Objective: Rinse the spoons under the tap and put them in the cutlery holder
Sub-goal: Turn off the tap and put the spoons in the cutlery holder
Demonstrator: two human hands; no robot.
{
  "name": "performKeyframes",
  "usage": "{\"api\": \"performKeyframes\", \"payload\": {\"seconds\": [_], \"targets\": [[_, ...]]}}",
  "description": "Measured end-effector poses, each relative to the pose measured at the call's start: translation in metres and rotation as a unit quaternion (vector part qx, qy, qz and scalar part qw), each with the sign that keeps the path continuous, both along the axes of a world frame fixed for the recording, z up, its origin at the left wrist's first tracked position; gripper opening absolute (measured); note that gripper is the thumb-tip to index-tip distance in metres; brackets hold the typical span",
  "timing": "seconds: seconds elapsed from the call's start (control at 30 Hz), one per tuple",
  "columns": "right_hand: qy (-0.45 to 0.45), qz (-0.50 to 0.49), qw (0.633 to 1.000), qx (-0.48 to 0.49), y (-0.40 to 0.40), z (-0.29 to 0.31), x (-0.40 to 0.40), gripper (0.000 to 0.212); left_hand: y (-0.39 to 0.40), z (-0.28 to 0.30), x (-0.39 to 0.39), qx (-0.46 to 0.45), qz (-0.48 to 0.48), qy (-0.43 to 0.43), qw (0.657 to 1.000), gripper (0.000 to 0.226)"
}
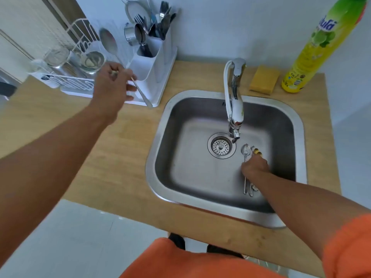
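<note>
Holding a large spoon [109,44] by its handle in my left hand [112,85], fingers pinched round the stem, I keep its bowl raised and its tail slanting down towards the white cutlery holder [154,65], because that is where it belongs; I judge it rinsed and ready to drop into a free compartment. The holder stands at the back of the worktop [128,141], just beside the dish rack [66,81], and already bristles with forks and knives, so I will need to aim for a gap. My right hand [255,167] is down in the sink [200,177], fingers curled over the remaining spoons [246,155] lying on the basin floor near the drain, just under the tap [234,101]; whether I truly have them pinched or only press on them I cannot tell. No water shows running. Picking those up while the left delivers saves a trip.
</note>
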State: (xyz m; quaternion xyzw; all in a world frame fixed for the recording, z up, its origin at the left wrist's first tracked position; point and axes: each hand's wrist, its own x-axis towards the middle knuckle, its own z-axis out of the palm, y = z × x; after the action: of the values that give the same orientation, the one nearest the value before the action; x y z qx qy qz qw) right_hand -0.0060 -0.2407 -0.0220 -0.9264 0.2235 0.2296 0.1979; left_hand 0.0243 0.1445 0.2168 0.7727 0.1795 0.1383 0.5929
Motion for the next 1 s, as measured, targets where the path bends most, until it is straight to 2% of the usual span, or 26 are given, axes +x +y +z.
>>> {"api": "performKeyframes", "payload": {"seconds": [0.07,0.23,0.33,0.47,0.6,0.77,1.0], "targets": [[0.019,0.022,1.0,-0.003,0.002,0.003,0.0,0.015,0.015,0.019,0.013,0.02,0.012,-0.029,0.999,0.015],[0.055,0.149,0.987,-0.002,0.017,0.012,-0.012,0.017,0.029,0.042,0.046,0.071,0.041,-0.08,0.993,0.015],[0.024,0.201,0.979,-0.009,0.046,0.024,-0.023,0.014,0.029,0.045,0.063,0.105,0.071,-0.089,0.988,0.018],[-0.082,0.28,0.956,0.025,0.097,0.056,-0.037,0.018,0.03,0.038,0.077,0.156,0.083,-0.07,0.982,0.021],[-0.197,0.272,0.933,0.126,0.151,0.115,-0.027,0.015,0.034,0.012,0.08,0.226,0.061,-0.012,0.972,0.009],[-0.34,0.207,0.89,0.222,0.203,0.201,0.024,0.013,0.036,-0.019,0.07,0.273,0.063,0.061,0.958,0.011],[-0.427,0.179,0.848,0.259,0.254,0.27,0.106,0.012,0.028,-0.031,0.058,0.281,0.058,0.11,0.952,0.014]]}}
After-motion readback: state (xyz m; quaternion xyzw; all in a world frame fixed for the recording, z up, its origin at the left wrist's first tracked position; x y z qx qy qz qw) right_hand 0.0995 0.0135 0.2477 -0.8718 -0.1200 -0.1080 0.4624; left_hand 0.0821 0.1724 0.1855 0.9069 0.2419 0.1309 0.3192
